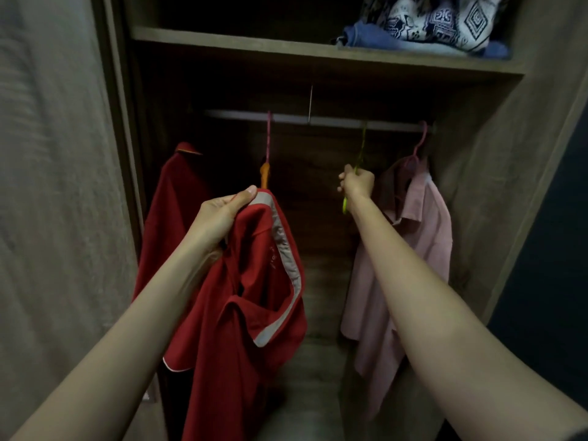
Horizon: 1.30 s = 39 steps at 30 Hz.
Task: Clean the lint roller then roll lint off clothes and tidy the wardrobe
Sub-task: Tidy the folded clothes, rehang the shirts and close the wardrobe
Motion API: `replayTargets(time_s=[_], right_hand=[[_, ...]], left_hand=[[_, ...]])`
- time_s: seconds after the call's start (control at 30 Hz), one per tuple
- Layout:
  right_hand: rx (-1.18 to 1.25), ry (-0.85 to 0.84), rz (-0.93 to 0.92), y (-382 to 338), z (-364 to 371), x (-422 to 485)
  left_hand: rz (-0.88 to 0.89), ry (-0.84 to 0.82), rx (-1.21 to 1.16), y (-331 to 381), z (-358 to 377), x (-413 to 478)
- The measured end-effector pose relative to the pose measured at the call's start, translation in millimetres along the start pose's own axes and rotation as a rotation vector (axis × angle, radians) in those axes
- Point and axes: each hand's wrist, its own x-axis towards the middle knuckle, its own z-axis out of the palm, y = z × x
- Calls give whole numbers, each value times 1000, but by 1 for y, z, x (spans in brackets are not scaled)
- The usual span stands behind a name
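Note:
I face an open wardrobe. My left hand (222,214) is shut on the grey-trimmed collar of a red shirt (245,313), which hangs loose in front of the rail (334,120). My right hand (358,183) grips a green hanger (345,206) whose hook reaches up to the rail. An orange hanger (265,175) on a pink hook hangs just behind my left hand. No lint roller is in view.
A second red garment (171,211) hangs at the left, a pink shirt (413,249) on a pink hanger at the right. Folded blue and patterned clothes (429,27) lie on the upper shelf (254,46). An open wardrobe door (54,186) stands on my left.

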Motion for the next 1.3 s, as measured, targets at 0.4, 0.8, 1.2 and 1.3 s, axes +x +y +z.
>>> replayTargets(time_s=[0.4,0.8,1.2,1.3], right_hand=[[227,-322,6,13,-112,-111],[264,-712,209,-5,-281,-242],[215,-913,256,4,-298,-259],[148,-885,264,7,-285,-263]], left_hand=[[302,10,397,-1,-1,-18],[377,218,857,-14,7,-28],[334,179,992,-16,2,-43],[361,118,991,-14,8,-56]])
